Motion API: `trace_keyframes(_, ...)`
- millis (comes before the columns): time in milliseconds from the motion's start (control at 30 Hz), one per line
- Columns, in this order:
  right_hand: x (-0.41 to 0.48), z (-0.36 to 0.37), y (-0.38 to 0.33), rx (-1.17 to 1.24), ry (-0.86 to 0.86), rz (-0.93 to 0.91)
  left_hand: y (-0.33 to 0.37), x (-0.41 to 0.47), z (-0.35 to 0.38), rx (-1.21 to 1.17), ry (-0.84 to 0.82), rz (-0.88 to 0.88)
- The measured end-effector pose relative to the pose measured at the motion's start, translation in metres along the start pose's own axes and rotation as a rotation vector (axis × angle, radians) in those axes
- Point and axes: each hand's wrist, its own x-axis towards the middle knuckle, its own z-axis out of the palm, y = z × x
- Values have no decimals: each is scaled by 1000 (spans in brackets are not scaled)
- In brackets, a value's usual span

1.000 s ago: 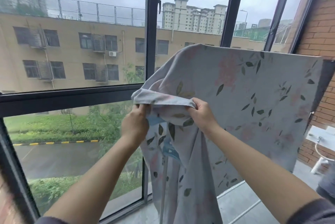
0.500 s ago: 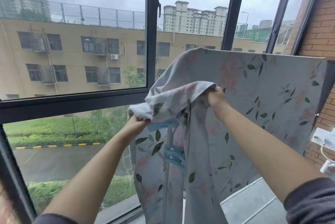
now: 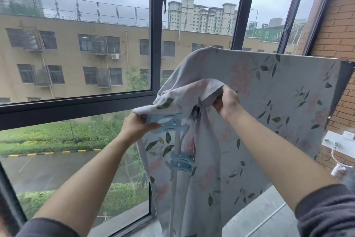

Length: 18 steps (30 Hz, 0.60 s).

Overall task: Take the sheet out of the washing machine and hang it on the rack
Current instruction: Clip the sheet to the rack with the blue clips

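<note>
so the pale grey leaf-print fabric sheet (image 3: 278, 112) is draped over the white pole drying rack with light blue plastic clips (image 3: 182, 162) by the dark-framed window (image 3: 155, 44), spread out to the right, left hand (image 3: 134, 127) pinching its bunched edge right at the top clip, right hand (image 3: 228, 102) gripping a fold just right of that

Legible text: none | green board (image 3: 266, 34) on distant rooftop: marks too blurred to read
</note>
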Motion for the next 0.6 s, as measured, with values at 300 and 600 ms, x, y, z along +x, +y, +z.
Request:
trace_keyframes(300,-4,2,11,-86,19,2,-1,-19,-33,-4,74,78)
trace_keyframes(600,-32,-31,44,-507,-276,112,13,-64,-15,-492,-323,120)
